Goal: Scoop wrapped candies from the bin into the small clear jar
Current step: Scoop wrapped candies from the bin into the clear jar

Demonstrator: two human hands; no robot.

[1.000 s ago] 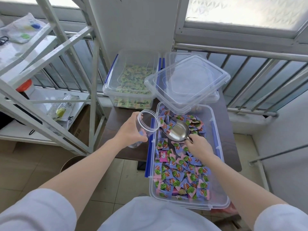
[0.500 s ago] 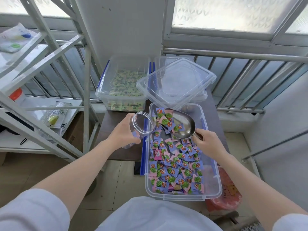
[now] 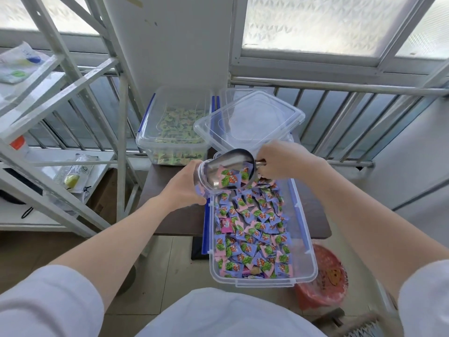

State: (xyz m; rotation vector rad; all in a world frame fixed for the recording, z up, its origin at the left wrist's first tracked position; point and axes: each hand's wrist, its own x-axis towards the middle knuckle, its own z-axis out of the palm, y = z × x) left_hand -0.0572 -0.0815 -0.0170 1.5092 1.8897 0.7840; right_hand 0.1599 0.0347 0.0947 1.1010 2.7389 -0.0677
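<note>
A clear plastic bin [image 3: 303,242] on a dark table holds many purple and pink wrapped candies [image 3: 252,229]. My left hand [image 3: 181,188] grips the small clear jar [image 3: 202,177], tilted with its mouth toward the right, over the bin's far left corner. My right hand [image 3: 279,160] holds the handle of a metal scoop [image 3: 229,166]. The scoop carries several candies and is tipped left, its lip at the jar's mouth. A few candies show inside the jar's lower part.
A second clear bin [image 3: 170,132] with green-wrapped candies stands behind. A loose clear lid [image 3: 250,120] rests on another container at the back right. A white metal rack [image 3: 63,98] is on the left, railing bars behind, a red basin [image 3: 325,276] on the floor at right.
The scoop went from lying in the candies to being lifted, loaded, and tipped against the jar's mouth. My left hand has kept the jar near the bin's corner.
</note>
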